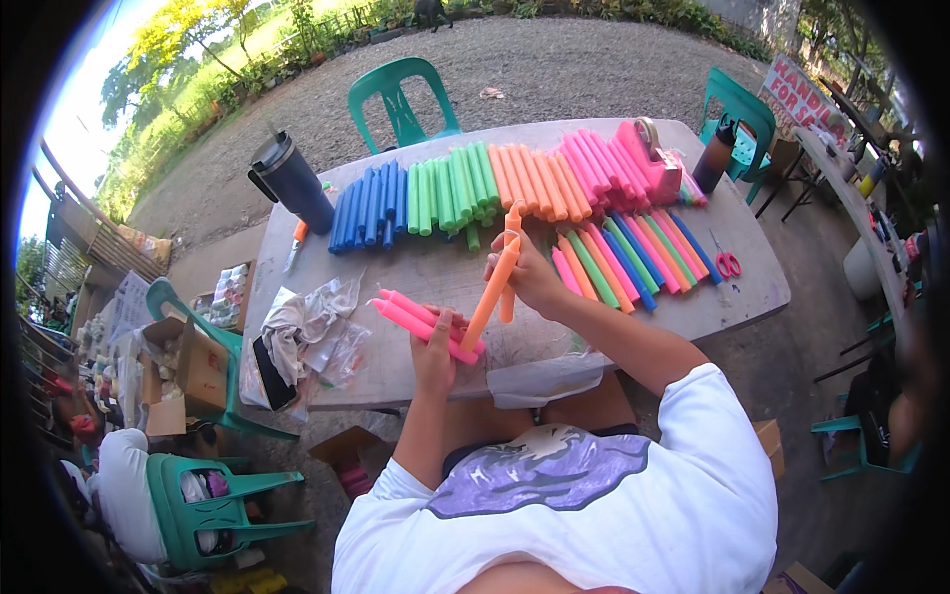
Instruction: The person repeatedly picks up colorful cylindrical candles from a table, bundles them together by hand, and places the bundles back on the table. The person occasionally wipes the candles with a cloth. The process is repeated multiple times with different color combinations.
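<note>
My left hand (433,358) is closed round a pair of pink candles (406,315), their wick ends pointing away to the left. My right hand (534,279) grips two orange candles (491,295), one slanting down so that its lower end meets the pink ones by my left fingers. Beyond my hands lie rows of blue candles (368,210), green candles (450,193), orange candles (542,183) and pink candles (602,166). Closer on the right, a row of mixed-colour candles (635,259) lies side by side on the pale table (737,302).
A tumbler (294,185) and an orange-handled knife (297,243) are at the table's left. Cloth and plastic bags (312,332) lie beside a dark flat object (273,376). On the right are a pink tape dispenser (655,170), a bottle (714,158) and scissors (728,263). Green chairs (401,94) stand around.
</note>
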A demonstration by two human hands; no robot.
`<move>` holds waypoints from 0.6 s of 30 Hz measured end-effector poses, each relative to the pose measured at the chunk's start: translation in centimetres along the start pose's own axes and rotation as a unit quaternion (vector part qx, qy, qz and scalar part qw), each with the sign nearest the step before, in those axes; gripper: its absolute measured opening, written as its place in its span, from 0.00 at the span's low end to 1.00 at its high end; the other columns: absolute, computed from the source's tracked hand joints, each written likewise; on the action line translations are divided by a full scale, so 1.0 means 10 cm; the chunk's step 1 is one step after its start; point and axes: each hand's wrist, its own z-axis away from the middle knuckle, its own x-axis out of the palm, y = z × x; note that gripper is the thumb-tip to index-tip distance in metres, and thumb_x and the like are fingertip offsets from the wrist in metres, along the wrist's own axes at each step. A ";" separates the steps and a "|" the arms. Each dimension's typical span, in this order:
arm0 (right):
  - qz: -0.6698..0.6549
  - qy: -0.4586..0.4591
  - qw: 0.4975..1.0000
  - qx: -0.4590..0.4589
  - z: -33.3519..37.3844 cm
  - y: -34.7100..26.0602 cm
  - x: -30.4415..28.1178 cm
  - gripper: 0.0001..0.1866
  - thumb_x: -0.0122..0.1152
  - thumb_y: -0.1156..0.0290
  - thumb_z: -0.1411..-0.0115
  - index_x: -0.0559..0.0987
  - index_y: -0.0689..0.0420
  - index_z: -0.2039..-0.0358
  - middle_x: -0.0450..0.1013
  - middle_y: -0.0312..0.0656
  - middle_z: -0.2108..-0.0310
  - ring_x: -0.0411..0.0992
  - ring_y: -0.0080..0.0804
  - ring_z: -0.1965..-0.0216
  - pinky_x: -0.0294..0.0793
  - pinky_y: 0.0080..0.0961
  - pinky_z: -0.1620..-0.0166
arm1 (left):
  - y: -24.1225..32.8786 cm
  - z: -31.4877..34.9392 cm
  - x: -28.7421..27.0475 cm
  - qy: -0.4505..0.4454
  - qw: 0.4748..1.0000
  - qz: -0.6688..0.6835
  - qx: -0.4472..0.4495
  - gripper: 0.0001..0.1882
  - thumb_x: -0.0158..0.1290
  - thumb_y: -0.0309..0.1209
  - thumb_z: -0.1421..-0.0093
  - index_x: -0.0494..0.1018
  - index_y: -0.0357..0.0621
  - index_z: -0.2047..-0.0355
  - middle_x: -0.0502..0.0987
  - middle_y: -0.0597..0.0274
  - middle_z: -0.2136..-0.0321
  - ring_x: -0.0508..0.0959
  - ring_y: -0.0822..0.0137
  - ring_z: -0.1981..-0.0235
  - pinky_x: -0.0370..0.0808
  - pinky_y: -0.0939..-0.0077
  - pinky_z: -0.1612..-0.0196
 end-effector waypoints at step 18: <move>0.467 0.029 0.800 -0.376 0.16 0.04 0.29 0.27 0.60 0.68 0.45 0.63 0.56 0.46 0.69 0.47 0.58 0.68 0.47 0.60 0.70 0.37 0.57 | -0.29 -0.21 0.39 0.155 0.986 -0.038 0.053 0.19 0.48 0.29 0.38 0.59 0.41 0.49 0.66 0.65 0.68 0.69 0.76 0.72 0.70 0.81 0.69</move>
